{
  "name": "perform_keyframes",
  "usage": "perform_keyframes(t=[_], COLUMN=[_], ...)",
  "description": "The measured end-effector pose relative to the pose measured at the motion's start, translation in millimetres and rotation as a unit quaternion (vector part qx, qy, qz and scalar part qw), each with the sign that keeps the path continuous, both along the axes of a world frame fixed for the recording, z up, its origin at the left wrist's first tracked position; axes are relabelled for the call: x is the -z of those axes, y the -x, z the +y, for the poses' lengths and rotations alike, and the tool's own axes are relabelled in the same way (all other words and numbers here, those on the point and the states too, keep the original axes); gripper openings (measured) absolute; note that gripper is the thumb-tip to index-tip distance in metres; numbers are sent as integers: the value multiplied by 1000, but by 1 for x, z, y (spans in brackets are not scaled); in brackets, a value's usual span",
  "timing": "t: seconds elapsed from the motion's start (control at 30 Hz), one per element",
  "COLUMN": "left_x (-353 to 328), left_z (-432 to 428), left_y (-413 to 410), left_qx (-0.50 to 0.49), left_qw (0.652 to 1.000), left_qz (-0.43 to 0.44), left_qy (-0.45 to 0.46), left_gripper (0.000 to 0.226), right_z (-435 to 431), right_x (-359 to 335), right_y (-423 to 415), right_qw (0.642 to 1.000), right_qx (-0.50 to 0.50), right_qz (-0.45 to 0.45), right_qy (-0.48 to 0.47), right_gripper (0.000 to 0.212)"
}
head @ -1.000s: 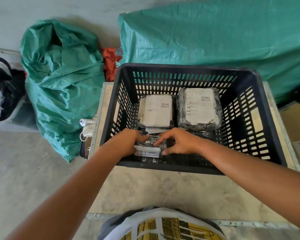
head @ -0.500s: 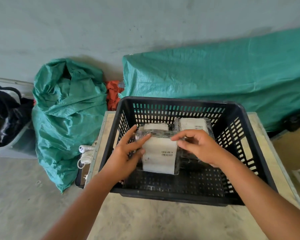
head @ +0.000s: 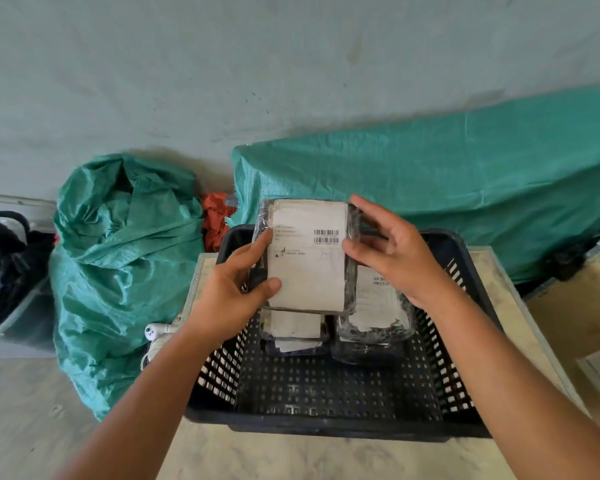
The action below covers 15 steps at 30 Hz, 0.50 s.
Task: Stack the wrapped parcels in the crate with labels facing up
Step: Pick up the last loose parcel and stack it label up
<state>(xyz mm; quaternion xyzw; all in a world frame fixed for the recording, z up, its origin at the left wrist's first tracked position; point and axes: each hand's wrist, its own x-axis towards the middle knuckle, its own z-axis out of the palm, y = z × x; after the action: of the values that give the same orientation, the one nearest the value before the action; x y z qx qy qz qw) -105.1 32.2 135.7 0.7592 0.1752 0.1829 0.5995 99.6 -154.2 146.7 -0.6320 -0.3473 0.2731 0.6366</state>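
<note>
1. Step in hand: you're carrying one wrapped parcel (head: 309,254) above the far half of the black crate (head: 326,393), centre of frame, white barcode label toward the camera.
2. Grip: left hand (head: 234,296) clamped on the parcel's left edge, thumb on the label. Right hand (head: 392,251) has thumb and fingertips pinching the right edge, other fingers spread loose.
3. Two stacks already sit in the crate's far half, labels up: left stack (head: 293,329) directly under the held parcel, right stack (head: 378,306) just beside it, partly behind your right hand.
4. Next move, my read: lower it flat, label up, onto the left stack; square the edges so it doesn't slide off.
5. Room: near half of the crate floor is bare, lots of slack there. Far wall hidden behind the parcel, can't tell the gap.
6. Crate sits on the table (head: 326,459); its near rim is set back from the table's front edge. Green sack (head: 118,258) at left is well apart.
</note>
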Motion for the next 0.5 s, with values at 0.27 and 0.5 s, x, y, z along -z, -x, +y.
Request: perform_keyframes(t=[0.27, 0.5], left_x=[43, 98], left_z=[22, 30], left_y=[-21, -42], left_qx=[-38, -8], left_qw=[991, 979], left_qz=[58, 201], left_qy=[118, -20], left_gripper=[70, 78], right_z=[25, 52], right_x=[56, 118], right_y=[18, 40], right_qw=[983, 958], right_qx=[-25, -5], right_qz=[-88, -81], right_qy=[157, 276], right_gripper=[96, 112])
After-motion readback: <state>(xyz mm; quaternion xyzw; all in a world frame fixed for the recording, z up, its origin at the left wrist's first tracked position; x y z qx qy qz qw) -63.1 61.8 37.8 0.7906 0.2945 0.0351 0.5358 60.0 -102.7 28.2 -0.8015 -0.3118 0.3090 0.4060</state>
